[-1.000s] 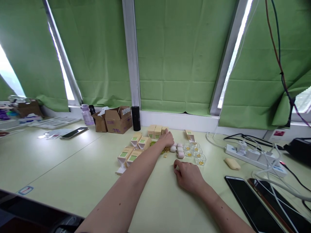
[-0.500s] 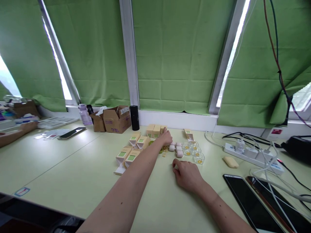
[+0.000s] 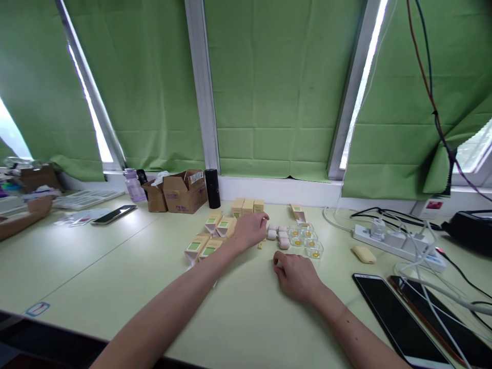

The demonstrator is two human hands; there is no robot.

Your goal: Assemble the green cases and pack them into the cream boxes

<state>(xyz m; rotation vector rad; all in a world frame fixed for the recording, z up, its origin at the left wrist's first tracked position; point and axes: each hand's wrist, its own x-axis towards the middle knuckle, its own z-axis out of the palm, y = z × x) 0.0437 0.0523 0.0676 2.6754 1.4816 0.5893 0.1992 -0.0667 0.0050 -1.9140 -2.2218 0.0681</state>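
Left hand (image 3: 250,229), near 3 upright boxes (image 3: 248,206), and right hand (image 3: 298,275), on the bench (image 3: 246,318), both curl; whether they grasp anything, I cannot tell.

Left of the left hand (image 3: 250,229), beige boxes (image 3: 193,246) bear green squares; right of it are pale pink blocks (image 3: 284,243). Beyond the right hand (image 3: 296,277), clear cups (image 3: 314,250) have yellow centres; to its right, a cream case (image 3: 363,254) and a black phone (image 3: 388,312) with white ends. The table (image 3: 249,318) is pale yellow-green. Beyond both hands, the blinds (image 3: 269,92) are plain green.
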